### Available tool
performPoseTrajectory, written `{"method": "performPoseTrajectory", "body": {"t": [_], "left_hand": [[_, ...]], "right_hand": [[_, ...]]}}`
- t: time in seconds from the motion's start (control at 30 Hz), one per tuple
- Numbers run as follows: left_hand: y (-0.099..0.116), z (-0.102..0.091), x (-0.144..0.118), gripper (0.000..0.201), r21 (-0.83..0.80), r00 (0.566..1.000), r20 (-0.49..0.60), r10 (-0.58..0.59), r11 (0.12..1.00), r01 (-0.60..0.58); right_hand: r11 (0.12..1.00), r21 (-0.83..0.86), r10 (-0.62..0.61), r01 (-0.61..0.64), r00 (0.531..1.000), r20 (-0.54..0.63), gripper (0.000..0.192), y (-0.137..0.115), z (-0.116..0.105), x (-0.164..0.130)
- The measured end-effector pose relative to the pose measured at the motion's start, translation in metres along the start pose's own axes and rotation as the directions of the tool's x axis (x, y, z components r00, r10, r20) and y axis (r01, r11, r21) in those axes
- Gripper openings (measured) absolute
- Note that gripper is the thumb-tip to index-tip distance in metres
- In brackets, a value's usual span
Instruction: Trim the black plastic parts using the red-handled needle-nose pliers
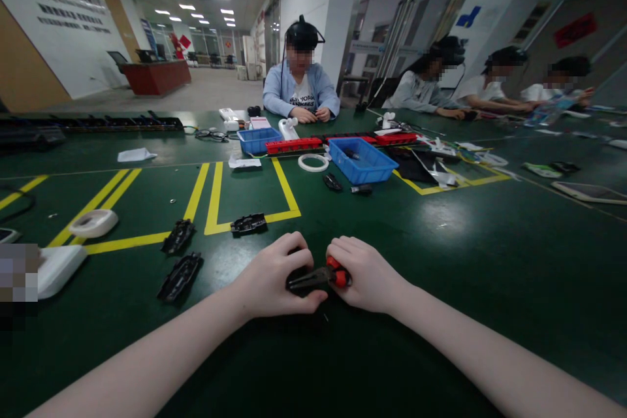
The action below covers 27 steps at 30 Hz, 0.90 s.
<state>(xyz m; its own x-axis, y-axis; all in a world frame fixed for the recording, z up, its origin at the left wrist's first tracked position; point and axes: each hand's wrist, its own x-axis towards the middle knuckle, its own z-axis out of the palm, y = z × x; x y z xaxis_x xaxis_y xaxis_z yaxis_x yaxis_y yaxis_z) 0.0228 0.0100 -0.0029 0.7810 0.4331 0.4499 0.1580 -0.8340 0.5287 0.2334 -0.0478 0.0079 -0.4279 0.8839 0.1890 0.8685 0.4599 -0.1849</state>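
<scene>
My left hand (275,274) is closed around a small black plastic part (296,272) on the green table (441,261), mostly hidden under the fingers. My right hand (365,274) grips a pair of pliers (318,278) with red handles; the dark jaws point left and meet the black part beside my left thumb. Both hands are close together near the table's front edge.
Three black plastic parts (179,235) lie to the left by yellow floor-tape lines. A white tape roll (94,223) and white block (59,268) sit far left. Blue bins (363,161), red trays and a white ring (313,162) lie beyond. Several people sit working across the table.
</scene>
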Motion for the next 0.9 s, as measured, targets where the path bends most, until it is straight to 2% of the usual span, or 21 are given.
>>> {"method": "performPoseTrajectory", "body": {"t": [0.17, 0.57, 0.9], "left_hand": [[0.0, 0.0, 0.0, 0.025, 0.026, 1.0, 0.008, -0.011, 1.0, 0.011], [-0.003, -0.002, 0.006, 0.029, 0.053, 0.982, 0.12, -0.146, 0.989, 0.141], [-0.006, 0.001, 0.006, 0.037, 0.097, 0.977, 0.171, -0.129, 0.989, 0.114]], "right_hand": [[1.0, -0.004, 0.017, -0.017, 1.0, 0.01, 0.016, -0.001, -0.001, 0.0], [0.99, -0.024, 0.142, -0.14, 0.982, 0.128, 0.016, -0.002, -0.015, 0.0], [0.983, -0.06, 0.181, -0.173, 0.969, 0.168, 0.015, -0.004, -0.025, -0.002]]}}
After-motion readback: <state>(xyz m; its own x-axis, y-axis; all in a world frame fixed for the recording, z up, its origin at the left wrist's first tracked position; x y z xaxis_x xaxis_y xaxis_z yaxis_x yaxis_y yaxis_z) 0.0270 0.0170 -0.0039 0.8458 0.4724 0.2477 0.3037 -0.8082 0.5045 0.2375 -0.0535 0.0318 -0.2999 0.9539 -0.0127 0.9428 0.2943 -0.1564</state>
